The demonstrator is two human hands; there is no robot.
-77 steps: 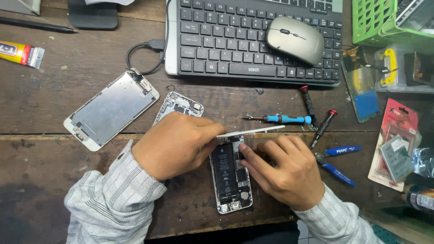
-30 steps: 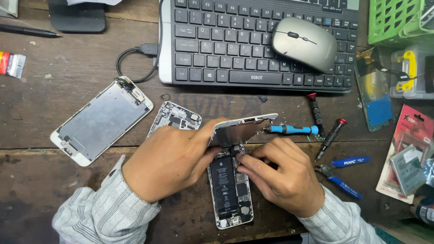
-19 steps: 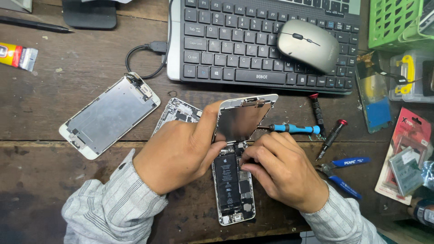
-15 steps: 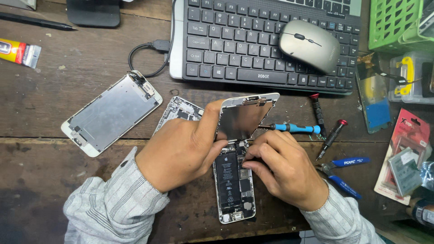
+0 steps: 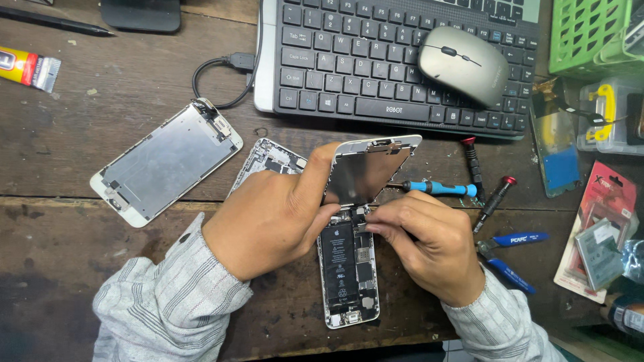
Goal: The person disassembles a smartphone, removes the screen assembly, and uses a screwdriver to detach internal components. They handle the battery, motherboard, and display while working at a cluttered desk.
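The left hand [image 5: 275, 218] holds the thin, fragile screen panel [image 5: 365, 171] up by its edge; the right hand [image 5: 429, 245] pinches at the open phone [image 5: 349, 271], near its hinge.

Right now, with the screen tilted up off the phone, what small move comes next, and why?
Probably keep the left hand propping the lifted screen panel and let the right hand work at the hinge end of the open phone body, where its fingertips sit; the panel looks attached there.
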